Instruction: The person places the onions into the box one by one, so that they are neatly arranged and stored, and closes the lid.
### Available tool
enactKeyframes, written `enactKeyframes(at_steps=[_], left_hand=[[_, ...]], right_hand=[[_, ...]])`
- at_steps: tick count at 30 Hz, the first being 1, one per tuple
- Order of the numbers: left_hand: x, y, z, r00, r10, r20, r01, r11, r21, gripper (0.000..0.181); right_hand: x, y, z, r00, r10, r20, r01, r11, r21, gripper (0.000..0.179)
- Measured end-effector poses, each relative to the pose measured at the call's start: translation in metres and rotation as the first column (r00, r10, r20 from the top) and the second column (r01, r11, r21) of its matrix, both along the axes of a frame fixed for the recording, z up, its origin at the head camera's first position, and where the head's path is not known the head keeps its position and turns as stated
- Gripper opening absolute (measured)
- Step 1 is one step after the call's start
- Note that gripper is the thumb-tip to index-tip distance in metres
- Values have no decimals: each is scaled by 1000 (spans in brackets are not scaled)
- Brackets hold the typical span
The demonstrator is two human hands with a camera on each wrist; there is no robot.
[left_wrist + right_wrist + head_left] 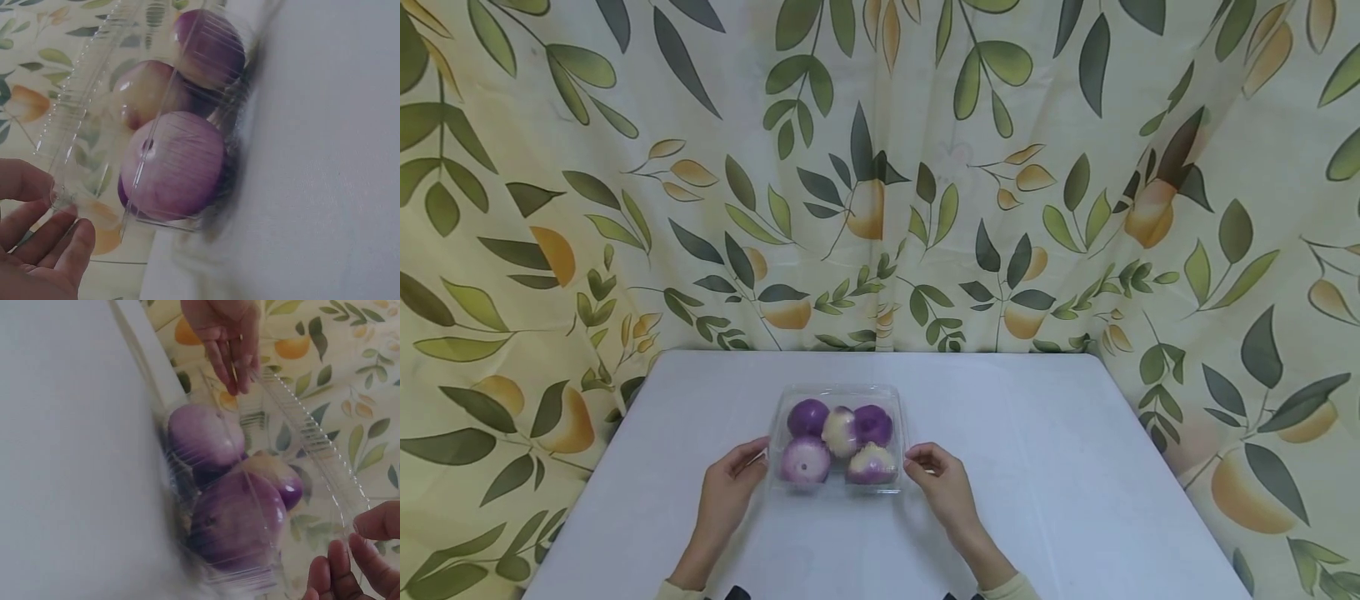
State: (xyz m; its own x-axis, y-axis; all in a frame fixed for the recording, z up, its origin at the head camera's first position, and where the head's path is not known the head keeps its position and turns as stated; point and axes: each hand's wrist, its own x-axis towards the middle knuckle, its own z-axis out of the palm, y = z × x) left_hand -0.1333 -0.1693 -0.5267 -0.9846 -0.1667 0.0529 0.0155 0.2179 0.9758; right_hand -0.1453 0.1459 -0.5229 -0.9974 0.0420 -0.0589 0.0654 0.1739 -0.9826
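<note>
A clear plastic clamshell box (838, 492) lies on the table, its ridged upper edge showing in both wrist views. Several purple onions (806, 460) sit inside, some with pale yellowish-white patches. At the box's left side my left hand (730, 487) pinches the rim near a corner with its fingertips. Opposite it, my right hand (946, 492) holds the right rim between thumb and fingers. In the right wrist view, the right fingertips (357, 547) meet the plastic edge, and the left hand (226, 337) appears beyond the onions.
The box stands around the middle of a white-covered table (1052, 467). Behind and on both sides hangs a cream curtain (925, 250) printed with leaves and orange fruit. Light sleeves (1011, 587) show at the wrists.
</note>
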Motion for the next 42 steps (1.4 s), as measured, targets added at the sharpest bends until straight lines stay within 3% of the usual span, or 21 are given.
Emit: enactKeyframes(at_steps=[6, 14, 25, 32, 38, 42], left_hand=[[-1, 2, -5, 1000, 12, -10, -12, 1000, 11, 33], [-2, 2, -11, 999, 27, 24, -26, 998, -49, 40], [1, 0, -18, 988, 21, 150, -4, 993, -115, 45], [-1, 2, -22, 980, 16, 197, -1, 997, -76, 44], [-3, 2, -24, 964, 28, 265, -15, 999, -50, 44], [-3, 2, -25, 962, 28, 273, -19, 999, -35, 42]], right_hand=[[-3, -2, -10, 1000, -24, 5, 24, 999, 47, 17], [-1, -4, -15, 998, -60, -8, 61, 995, 83, 26], [0, -5, -24, 996, -34, 81, 27, 996, 90, 45], [2, -4, -27, 994, 5, 107, -15, 996, 90, 48], [3, -3, -29, 992, 21, 128, -32, 996, 79, 44], [3, -3, -30, 988, 35, 150, -45, 997, 64, 41]])
